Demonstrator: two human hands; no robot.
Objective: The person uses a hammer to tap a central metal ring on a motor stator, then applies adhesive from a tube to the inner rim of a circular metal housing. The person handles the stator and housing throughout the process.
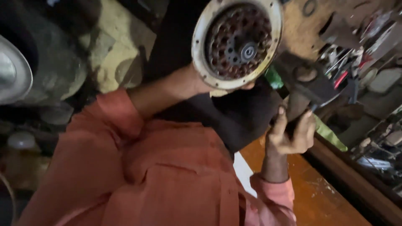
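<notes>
Up near the top of the view, the left hand (201, 83) grips a round, rusty metal motor plate with copper-brown windings and a grey hub (237, 42) from below, holding its open face toward the camera, fingers mostly hidden behind the pale rim. Lower right, the right hand (291, 132) closes its fingers around a dark, blocky metal tool (310, 86) — over the orange wooden bench (310, 196), beside a cluttered tool rack (356, 67).
</notes>
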